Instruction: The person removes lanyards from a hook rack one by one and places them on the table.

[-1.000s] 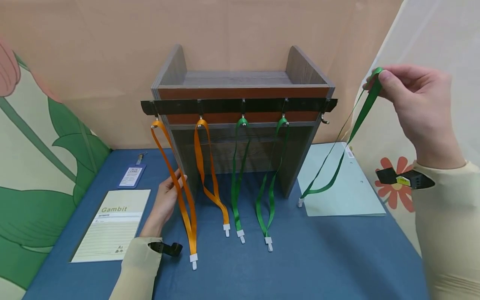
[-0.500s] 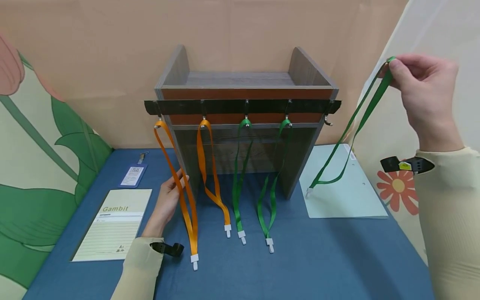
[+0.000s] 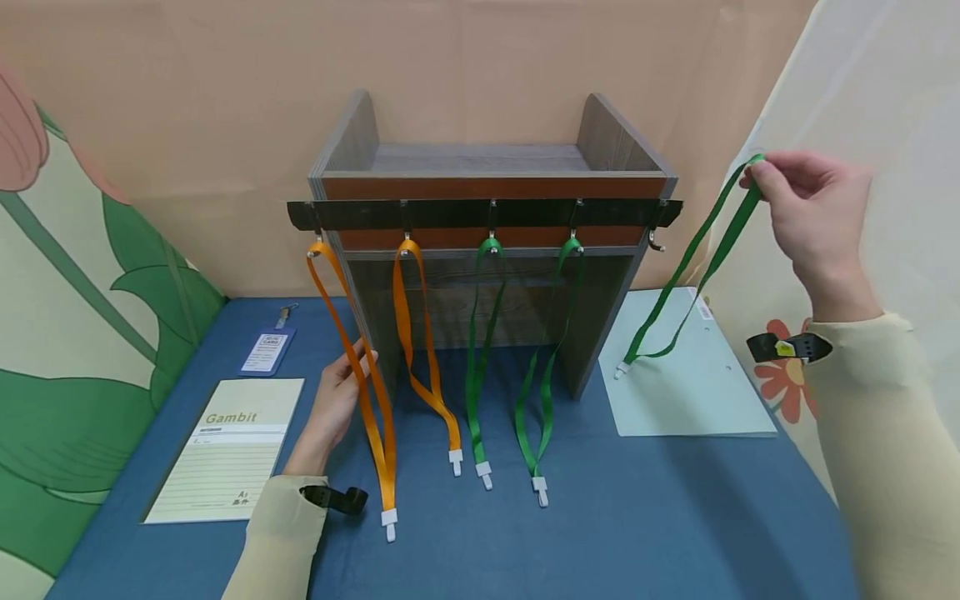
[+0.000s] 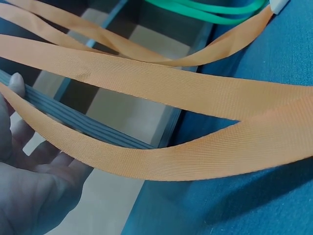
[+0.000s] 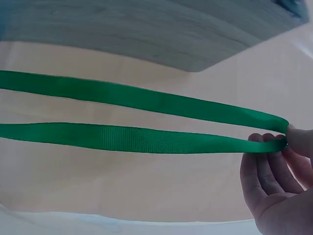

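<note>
High at the right of the head view, my right hand [image 3: 813,217] pinches the top of a green lanyard [image 3: 723,242] between thumb and fingers. Its loop hangs down, with a white clip [image 3: 622,370] at the bottom over the pale sheets. In the right wrist view the ribbon [image 5: 146,139] runs in two strands from the fingertips. Low on the left, my left hand [image 3: 337,400] holds the side edge of a grey wooden shelf [image 3: 371,308], partly behind an orange lanyard [image 3: 384,433]. A bare hook [image 3: 654,242] sits at the right end of the black rail [image 3: 450,213].
Another orange lanyard [image 3: 427,375] and two green lanyards [image 3: 474,383] hang from the rail's other hooks. On the blue table lie a notebook [image 3: 225,467], a blue badge holder [image 3: 267,352] and pale sheets [image 3: 682,383]. A wall stands close at right.
My right hand first rose and moved right with the green lanyard, then came back down and left toward the rail. My left hand stays at the shelf's edge.
</note>
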A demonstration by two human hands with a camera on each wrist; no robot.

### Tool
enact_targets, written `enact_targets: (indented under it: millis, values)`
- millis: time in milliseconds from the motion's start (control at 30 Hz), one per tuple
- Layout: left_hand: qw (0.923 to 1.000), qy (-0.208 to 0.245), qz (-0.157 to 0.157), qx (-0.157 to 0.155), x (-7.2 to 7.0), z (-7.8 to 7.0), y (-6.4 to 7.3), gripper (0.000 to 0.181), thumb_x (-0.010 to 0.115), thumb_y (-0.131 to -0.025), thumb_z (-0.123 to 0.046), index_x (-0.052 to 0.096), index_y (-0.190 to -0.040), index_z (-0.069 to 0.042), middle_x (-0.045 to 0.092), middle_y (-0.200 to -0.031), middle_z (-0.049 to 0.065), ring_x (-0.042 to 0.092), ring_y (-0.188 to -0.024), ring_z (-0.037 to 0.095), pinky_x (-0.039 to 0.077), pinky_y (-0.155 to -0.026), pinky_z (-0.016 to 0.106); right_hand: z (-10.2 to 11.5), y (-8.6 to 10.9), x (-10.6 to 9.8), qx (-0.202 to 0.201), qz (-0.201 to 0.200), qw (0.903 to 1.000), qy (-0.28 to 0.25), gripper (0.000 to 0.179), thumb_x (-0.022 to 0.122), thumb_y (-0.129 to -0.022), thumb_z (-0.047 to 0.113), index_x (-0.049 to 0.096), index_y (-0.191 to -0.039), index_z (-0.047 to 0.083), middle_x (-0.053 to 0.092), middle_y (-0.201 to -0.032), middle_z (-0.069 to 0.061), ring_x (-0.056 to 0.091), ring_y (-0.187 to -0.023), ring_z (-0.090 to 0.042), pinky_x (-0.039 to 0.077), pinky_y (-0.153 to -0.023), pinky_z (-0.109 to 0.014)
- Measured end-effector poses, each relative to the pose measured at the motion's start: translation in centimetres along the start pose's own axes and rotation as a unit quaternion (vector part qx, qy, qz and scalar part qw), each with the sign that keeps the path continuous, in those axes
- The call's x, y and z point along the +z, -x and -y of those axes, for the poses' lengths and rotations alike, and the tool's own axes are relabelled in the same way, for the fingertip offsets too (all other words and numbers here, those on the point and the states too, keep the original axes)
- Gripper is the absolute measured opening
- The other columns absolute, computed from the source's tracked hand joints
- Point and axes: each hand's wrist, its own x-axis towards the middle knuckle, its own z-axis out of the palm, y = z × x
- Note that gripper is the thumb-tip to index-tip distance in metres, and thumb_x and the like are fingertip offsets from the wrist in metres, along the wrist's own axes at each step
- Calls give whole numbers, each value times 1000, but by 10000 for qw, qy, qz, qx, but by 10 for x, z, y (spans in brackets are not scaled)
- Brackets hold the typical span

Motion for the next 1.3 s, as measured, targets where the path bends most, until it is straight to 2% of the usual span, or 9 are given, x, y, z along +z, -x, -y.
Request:
enact_targets:
  millis: [167,333,500,567,867,1133,1300]
  values:
    - [10000,31,-17,-40,0,0,-1,51,51,-100,-30,45,-140,3,32,-150,7,37,-129,28,33,-103,47,-15,12,-2,114,50,9963,845,23,70,-85,5,71,-105,-6,71,-84,-5,65,-78,-15,47,-77,-17]
    - [10000,23,-68,-48,0,0,-2,51,52,-100,-30,47,-138,4,33,-150,8,37,-128,29,33,-103,48,-31,22,-3,299,94,9897,1400,24,69,-87,9,71,-108,-4,70,-88,0,64,-81,-13,47,-76,-16]
    - [10000,67,-26,1,1,0,-2,49,51,-100,-27,48,-135,7,32,-150,7,34,-131,27,31,-104,48,-53,34,-4,402,52,9761,2134,29,69,-88,18,71,-111,0,69,-90,7,59,-81,-13,45,-65,-18]
    - [10000,79,-30,8,1,0,-2,49,51,-100,-27,48,-135,7,32,-150,8,33,-132,27,31,-104,47,-60,39,-3,506,72,9703,2366,31,69,-89,23,71,-113,3,68,-91,9,58,-83,-11,45,-65,-16]
    - [10000,24,-62,8,0,0,-1,48,51,-101,-27,48,-136,6,33,-150,8,39,-127,28,33,-103,47,-89,54,4,906,178,9565,2767,39,67,-89,33,70,-115,5,68,-92,5,58,-83,-17,46,-66,-16]
    - [10000,-35,-66,-26,0,1,-2,50,51,-100,-29,48,-137,4,35,-149,6,40,-126,28,34,-102,46,-119,67,1,1125,230,9412,3178,44,63,-90,40,69,-117,5,66,-104,-10,55,-86,-18,44,-71,-21]
    - [10000,-45,-77,-31,0,1,-3,50,51,-100,-30,47,-138,2,35,-149,6,39,-127,26,35,-102,45,-138,76,-4,1282,232,9341,3323,44,61,-91,40,69,-117,5,65,-106,-13,56,-87,-19,45,-71,-21]
